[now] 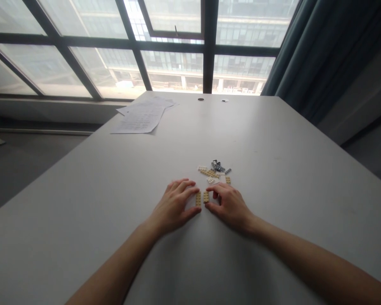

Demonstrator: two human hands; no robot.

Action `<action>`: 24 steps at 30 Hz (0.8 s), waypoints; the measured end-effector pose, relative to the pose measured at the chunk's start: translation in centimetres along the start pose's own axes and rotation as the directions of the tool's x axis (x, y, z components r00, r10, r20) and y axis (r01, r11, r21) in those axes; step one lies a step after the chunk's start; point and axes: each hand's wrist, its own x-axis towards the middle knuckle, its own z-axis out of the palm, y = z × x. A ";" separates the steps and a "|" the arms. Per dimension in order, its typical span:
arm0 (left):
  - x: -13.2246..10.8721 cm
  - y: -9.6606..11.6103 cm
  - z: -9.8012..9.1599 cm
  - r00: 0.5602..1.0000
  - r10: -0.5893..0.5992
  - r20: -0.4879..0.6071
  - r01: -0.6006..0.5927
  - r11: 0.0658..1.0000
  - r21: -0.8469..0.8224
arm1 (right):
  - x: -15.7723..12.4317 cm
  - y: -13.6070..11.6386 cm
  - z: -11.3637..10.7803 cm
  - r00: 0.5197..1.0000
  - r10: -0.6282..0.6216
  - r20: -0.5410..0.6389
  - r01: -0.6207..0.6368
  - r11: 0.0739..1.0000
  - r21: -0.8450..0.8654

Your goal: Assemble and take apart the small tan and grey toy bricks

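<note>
Between thumb and index finger, my left hand grips a tan building plate by its two ends, studs facing up. My right hand pinches a second, slightly shorter tan building plate the same way. A narrow gap separates the two plates, which lie side by side at the table surface. Just beyond my fingers is a loose pile of building pieces: long tan plates, white pieces, a small tan plate and dark grey pieces.
Everything rests on a large white table. Printed sheets of paper lie at its far left. Two round grommets sit near the far edge. Beyond are windows, with a dark curtain at right.
</note>
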 end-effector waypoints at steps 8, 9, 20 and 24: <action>0.1 0.3 -0.1 1.000 0.010 -0.006 -0.010 1.000 -0.001 | -0.5 -0.1 0.0 0.999 -0.024 0.021 0.025 0.999 -0.045; 0.1 0.2 -0.1 1.000 0.009 -0.003 -0.009 1.000 0.001 | -0.6 -0.1 -0.1 0.999 -0.028 0.029 0.029 0.999 -0.046; 0.2 0.3 -0.2 0.999 -0.024 0.039 0.022 0.998 0.053 | -3.1 3.3 -3.6 0.998 0.009 0.061 -0.001 0.991 -0.137; 0.2 0.3 -0.3 0.998 -0.025 0.052 0.021 0.998 0.062 | -3.6 4.9 -4.6 1.000 0.006 0.020 -0.003 0.983 -0.183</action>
